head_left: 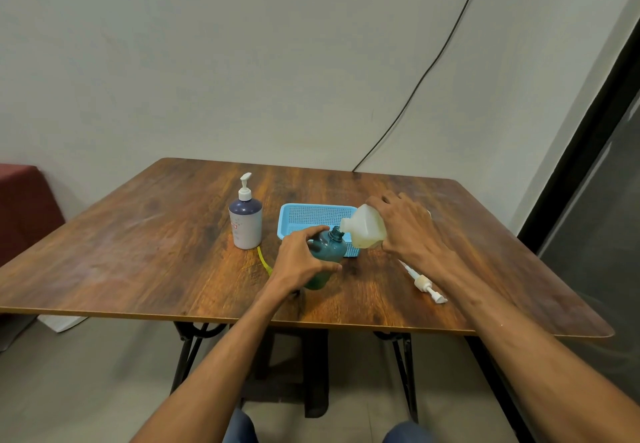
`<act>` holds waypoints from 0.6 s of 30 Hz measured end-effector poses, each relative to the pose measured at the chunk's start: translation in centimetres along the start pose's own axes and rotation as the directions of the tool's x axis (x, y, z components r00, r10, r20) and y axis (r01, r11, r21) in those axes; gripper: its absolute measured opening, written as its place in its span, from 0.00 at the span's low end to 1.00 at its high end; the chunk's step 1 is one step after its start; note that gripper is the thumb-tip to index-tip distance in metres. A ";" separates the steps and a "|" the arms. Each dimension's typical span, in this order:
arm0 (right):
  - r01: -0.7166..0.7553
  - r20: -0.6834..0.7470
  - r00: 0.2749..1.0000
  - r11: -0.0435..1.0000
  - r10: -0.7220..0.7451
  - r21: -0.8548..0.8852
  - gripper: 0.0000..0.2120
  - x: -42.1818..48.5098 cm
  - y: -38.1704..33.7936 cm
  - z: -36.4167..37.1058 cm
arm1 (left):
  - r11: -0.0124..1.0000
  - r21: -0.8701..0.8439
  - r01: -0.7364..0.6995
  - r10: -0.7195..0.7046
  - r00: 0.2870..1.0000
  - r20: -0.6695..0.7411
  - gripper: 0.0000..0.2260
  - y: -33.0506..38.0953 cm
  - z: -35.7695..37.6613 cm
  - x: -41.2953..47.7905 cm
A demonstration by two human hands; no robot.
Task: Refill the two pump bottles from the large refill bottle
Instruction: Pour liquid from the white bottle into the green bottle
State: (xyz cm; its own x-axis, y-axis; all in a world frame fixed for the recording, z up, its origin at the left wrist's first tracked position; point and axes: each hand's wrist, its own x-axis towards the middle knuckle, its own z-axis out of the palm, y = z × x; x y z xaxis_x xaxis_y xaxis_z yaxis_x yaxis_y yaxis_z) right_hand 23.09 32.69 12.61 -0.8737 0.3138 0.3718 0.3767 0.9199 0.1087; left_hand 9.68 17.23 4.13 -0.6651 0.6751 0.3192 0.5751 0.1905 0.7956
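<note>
So nothing spills, my left hand (304, 264) grips the teal bottle (329, 248) while my right hand (410, 228) holds the refill bottle (367, 229) tipped.

In my left hand (301, 259) the round plastic bottle (329, 248) is dark teal; in my right hand (408, 231) the cloudy white plastic refill jug (367, 228) shows pale yellow liquid. The tall pump bottle (245, 223) at left fades purple to white, the perforated plastic basket (310, 215) is light blue, the wooden table (138, 252) streaked brown.
</note>
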 end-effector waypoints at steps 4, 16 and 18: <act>-0.005 0.001 1.000 1.000 0.005 0.001 0.35 0.0 0.1 -0.1 | 1.000 0.000 0.000 0.000 1.000 -0.001 0.37 0.1 0.0 0.1; -0.002 0.005 1.000 1.000 0.002 0.001 0.36 0.0 0.1 -0.3 | 1.000 0.009 0.000 0.000 1.000 0.000 0.38 0.2 0.0 0.1; -0.002 0.007 1.000 1.000 0.002 0.002 0.35 -0.1 0.1 -0.4 | 1.000 0.007 -0.002 0.002 1.000 0.000 0.38 0.2 0.0 0.0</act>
State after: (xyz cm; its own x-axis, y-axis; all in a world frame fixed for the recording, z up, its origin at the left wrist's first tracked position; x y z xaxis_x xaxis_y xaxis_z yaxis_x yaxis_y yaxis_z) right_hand 23.33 32.68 12.98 -0.8749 0.3173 0.3659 0.3778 0.9198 0.1056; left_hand 9.80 17.30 4.27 -0.6638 0.6756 0.3208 0.5800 0.1943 0.7911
